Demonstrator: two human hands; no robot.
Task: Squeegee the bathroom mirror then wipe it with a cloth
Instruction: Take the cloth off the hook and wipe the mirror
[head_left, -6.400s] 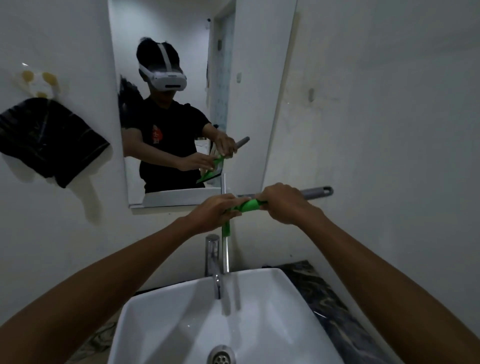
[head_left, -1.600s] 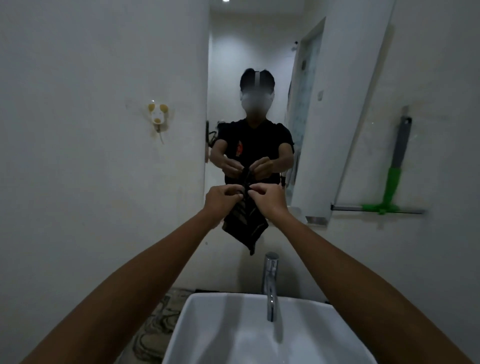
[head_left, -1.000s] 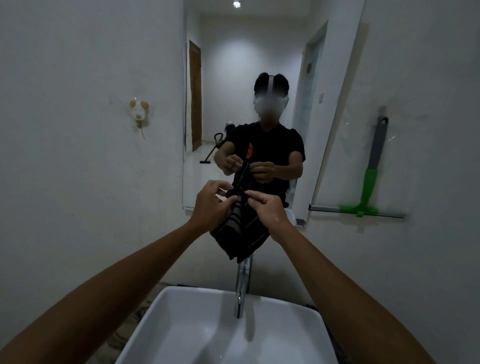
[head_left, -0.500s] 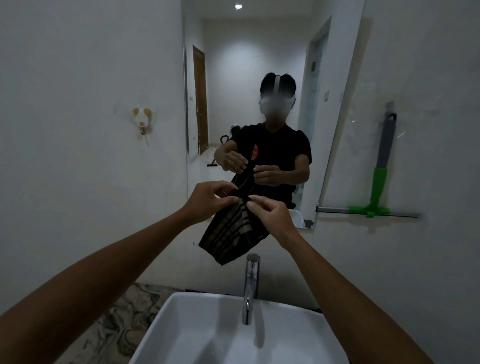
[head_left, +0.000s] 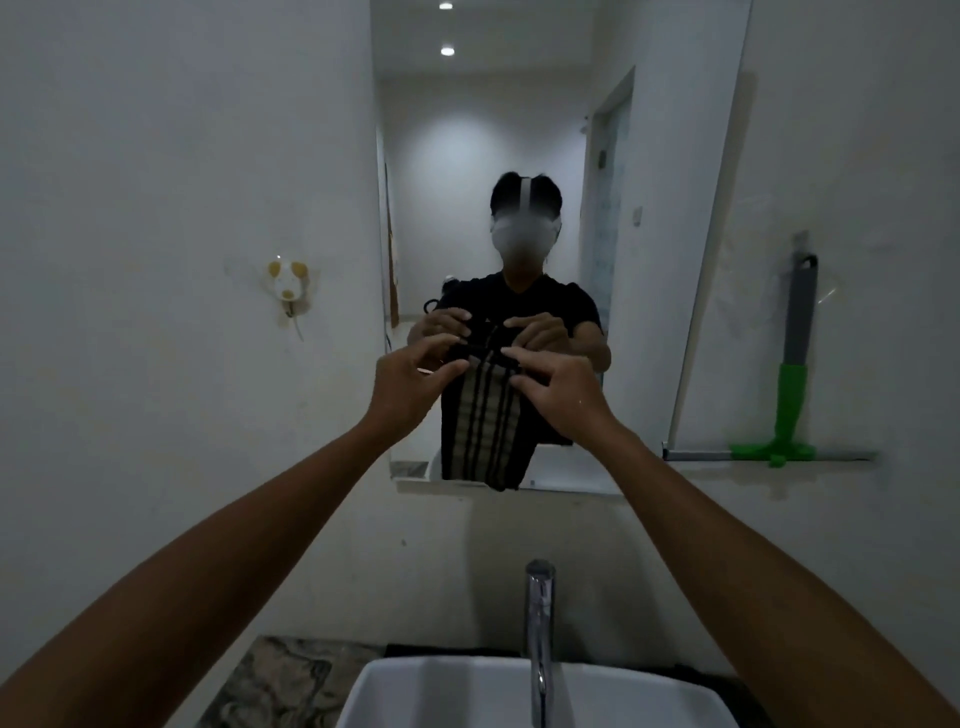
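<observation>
Two hands held a dark striped cloth up in front of the mirror.

The left hand (head_left: 410, 387) pinched the top edge of the cloth (head_left: 485, 431) with thumb and fingers, and the right hand (head_left: 558, 392) pinched the same edge just beside it. The cloth hung down flat in front of the mirror (head_left: 519, 156), reaching its bottom edge. The squeegee (head_left: 792, 395) hung on the wall just right of the mirror, green part low, blade flat. Below the mirror stood the tap (head_left: 539, 634) over the white sink (head_left: 457, 691).
</observation>
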